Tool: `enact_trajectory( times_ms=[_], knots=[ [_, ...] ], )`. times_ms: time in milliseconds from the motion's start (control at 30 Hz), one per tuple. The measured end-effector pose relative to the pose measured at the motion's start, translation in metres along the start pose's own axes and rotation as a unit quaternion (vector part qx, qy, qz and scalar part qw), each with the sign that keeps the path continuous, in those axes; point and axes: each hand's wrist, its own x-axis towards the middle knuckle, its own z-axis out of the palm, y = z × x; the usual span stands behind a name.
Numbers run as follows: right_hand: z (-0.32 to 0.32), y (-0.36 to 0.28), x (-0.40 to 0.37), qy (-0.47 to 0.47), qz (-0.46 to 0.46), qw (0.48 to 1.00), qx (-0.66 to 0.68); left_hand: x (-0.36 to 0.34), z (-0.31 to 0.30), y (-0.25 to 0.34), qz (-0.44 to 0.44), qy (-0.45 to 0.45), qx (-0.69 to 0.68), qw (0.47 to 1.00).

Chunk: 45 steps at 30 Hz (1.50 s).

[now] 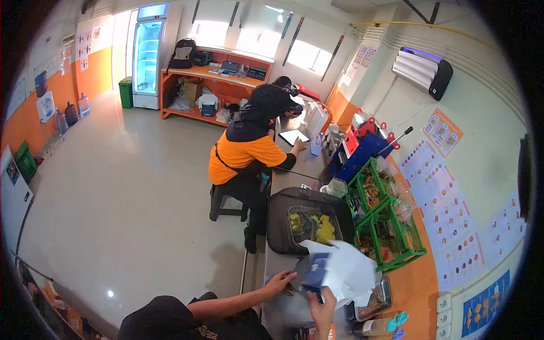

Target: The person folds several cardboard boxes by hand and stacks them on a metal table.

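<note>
Over the counter (275, 262), the right hand (322, 307) is closed on the box (317, 272) and the left hand (280, 281) is half open at its edge (its grip I cannot tell), so a careless swing could push the loose flaps (352, 266) into the yellow food (325, 228).

And here's the blue-and-white carton (339, 271), blurred over the table (277, 262)! Right hand (321, 306) grips it at 7 o'clock, left hand (281, 281) close in at 9. Beyond it, at 12, yellow food (324, 228) in a clear tub (300, 237); green baskets (391, 232) at 1 to 2; an orange-shirted person (246, 148) at 11, seated, hand by a lit tablet (294, 136)!
</note>
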Motion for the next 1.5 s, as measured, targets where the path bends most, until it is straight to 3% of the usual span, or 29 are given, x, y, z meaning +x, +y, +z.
enact_trajectory(
  times_ms=[67,167,233,300,367,400,500,567,600,633,700,833,900,933,967,1033,1133,1233,1333,1500],
  knots=[
    [-0.011,0.012,-0.003,0.048,0.026,0.998,0.024,0.016,-0.010,-0.009,-0.052,0.056,0.004,0.997],
    [-0.028,-0.010,-0.002,0.040,0.110,0.990,0.073,0.039,-0.022,-0.017,-0.030,0.061,0.044,0.997],
    [-0.027,-0.015,-0.004,0.036,0.078,0.995,0.040,0.051,-0.022,-0.012,-0.010,0.069,0.010,0.997],
    [-0.016,-0.027,-0.004,0.041,-0.046,0.998,0.013,0.070,-0.028,-0.011,0.012,0.077,-0.025,0.997],
    [-0.006,-0.033,-0.006,0.009,-0.051,0.999,0.001,0.100,-0.049,-0.028,0.015,0.084,0.223,0.971],
    [0.000,-0.039,-0.005,-0.038,-0.039,0.999,-0.005,0.085,-0.045,-0.011,0.014,0.086,0.222,0.971],
    [0.023,-0.035,-0.015,-0.133,-0.037,0.990,-0.022,0.031,-0.043,0.033,-0.012,0.083,0.407,0.910],
    [0.040,-0.029,-0.023,-0.190,-0.053,0.980,-0.029,-0.005,-0.054,0.045,0.003,-0.020,0.125,0.992],
    [0.050,-0.030,-0.026,-0.212,-0.062,0.975,-0.035,-0.035,-0.056,0.062,-0.043,-0.050,0.098,0.993],
    [0.060,-0.030,-0.025,-0.237,-0.082,0.967,-0.040,-0.053,-0.059,0.060,-0.031,-0.026,0.086,0.996],
    [0.088,-0.028,-0.023,-0.322,-0.137,0.935,-0.065,-0.083,-0.071,0.056,0.062,-0.010,0.237,0.969],
    [0.144,-0.052,-0.017,-0.404,-0.199,0.890,-0.074,-0.114,-0.116,0.063,0.052,0.073,0.169,0.982],
    [0.151,-0.081,-0.010,-0.415,-0.235,0.879,-0.020,-0.111,-0.147,0.037,0.160,0.135,0.101,0.973],
    [0.163,-0.085,-0.009,-0.435,-0.251,0.865,-0.015,-0.137,-0.144,0.052,0.191,0.178,0.093,0.961],
    [0.175,-0.088,-0.008,-0.456,-0.282,0.844,-0.030,-0.150,-0.150,0.058,0.198,0.200,0.078,0.956],
    [0.200,-0.089,-0.003,-0.488,-0.330,0.807,-0.041,-0.166,-0.160,0.062,0.123,0.229,0.048,0.964],
    [0.240,-0.101,0.003,-0.499,-0.414,0.761,-0.041,-0.182,-0.180,0.056,0.191,0.366,0.043,0.910],
    [0.265,-0.143,-0.004,-0.555,-0.419,0.717,-0.051,-0.228,-0.183,0.075,0.225,0.442,-0.034,0.868],
    [0.287,-0.174,-0.016,-0.556,-0.377,0.738,0.061,-0.243,-0.202,0.066,0.263,0.507,-0.068,0.818],
    [0.322,-0.206,-0.033,-0.547,-0.399,0.734,0.051,-0.260,-0.242,0.064,0.335,0.559,-0.093,0.753]
  ],
)
